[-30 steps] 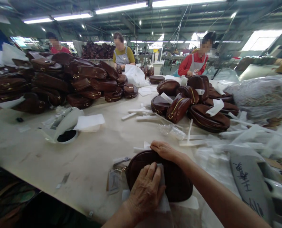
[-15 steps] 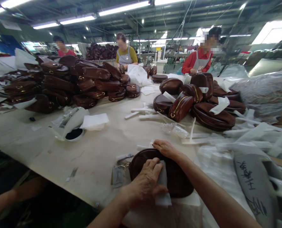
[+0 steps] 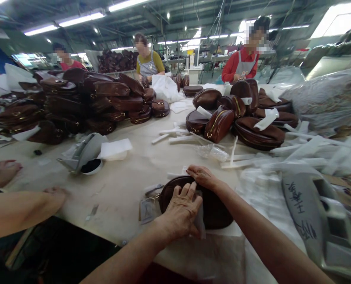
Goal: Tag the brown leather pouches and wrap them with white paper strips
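Observation:
A dark brown rounded leather bag [image 3: 218, 213] lies at the table's near edge. My left hand [image 3: 184, 205] rests across its face, fingers bent, with a piece of white tissue paper [image 3: 199, 221] between thumb and fingers. My right hand [image 3: 201, 176] grips the bag's far edge, its fingers curled over the rim and partly hidden. Hang tags [image 3: 146, 210] stick out from the bag's left end beside a metal ring.
A grey tape dispenser [image 3: 89, 154] stands left, another [image 3: 308, 213] right. Brown bags [image 3: 116, 103] are heaped back left, more [image 3: 219, 124] back right. Paper strips [image 3: 181, 139] litter the table [image 3: 116, 189]. A co-worker's hands [image 3: 5, 173] rest at left; several people stand beyond.
The view has shifted slightly. My left hand's fingers have spread and moved a little up the bag, while my right stays at the rim. A co-worker's arms have come onto the table at left.

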`<state>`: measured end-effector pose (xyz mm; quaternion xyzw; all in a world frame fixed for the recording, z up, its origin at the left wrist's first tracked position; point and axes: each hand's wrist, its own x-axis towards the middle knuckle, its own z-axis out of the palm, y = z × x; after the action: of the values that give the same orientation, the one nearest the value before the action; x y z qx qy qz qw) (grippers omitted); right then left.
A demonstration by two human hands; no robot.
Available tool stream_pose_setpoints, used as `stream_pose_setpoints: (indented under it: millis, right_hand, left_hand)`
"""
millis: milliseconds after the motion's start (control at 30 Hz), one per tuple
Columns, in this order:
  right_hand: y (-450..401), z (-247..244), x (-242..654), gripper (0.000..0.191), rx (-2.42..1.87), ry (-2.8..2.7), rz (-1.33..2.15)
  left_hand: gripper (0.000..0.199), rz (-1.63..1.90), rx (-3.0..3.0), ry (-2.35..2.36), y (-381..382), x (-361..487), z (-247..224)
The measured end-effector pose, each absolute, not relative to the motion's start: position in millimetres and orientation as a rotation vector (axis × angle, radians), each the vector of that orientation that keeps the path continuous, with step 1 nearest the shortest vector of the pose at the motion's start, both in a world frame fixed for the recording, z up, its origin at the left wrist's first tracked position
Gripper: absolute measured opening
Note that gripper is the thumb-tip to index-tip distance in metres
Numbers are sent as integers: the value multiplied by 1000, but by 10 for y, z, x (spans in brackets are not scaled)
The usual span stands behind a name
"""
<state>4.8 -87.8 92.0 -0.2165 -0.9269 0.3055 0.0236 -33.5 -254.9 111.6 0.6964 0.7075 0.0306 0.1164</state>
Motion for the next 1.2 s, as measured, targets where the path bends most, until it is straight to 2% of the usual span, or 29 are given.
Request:
stream_pose_setpoints:
  millis: [100,267,533,700,867,1033,1200]
  right_hand:
    - [-899,943,72,23,-668,-2845,904]
    - [-911,944,92,22,-628,-2821,846]
    - [-914,958,135,20,-505,-2713,706]
    - [-1048,921,423,21,-232,-2662,739]
    - [-1172,873,574,18,-483,-2493,997]
    - [-1107,1026,496,10,-631,-2544,1232]
    - [-1028,1048,346,37,-684,-2420,1467]
  left_hand:
    - [96,161,2044,2047,-2501,-435,1079]
    - [113,263,2091,1958,-2417,-589,991]
    - [115,289,2037,1913,-2323,-630,982]
    - [132,354,2047,1833,-2344,-641,959]
    - [122,424,2071,1860,-2396,-626,942]
    - [117,432,2084,1873,-2433,-624,923]
    - [107,479,2132,1910,-2486,-615,909]
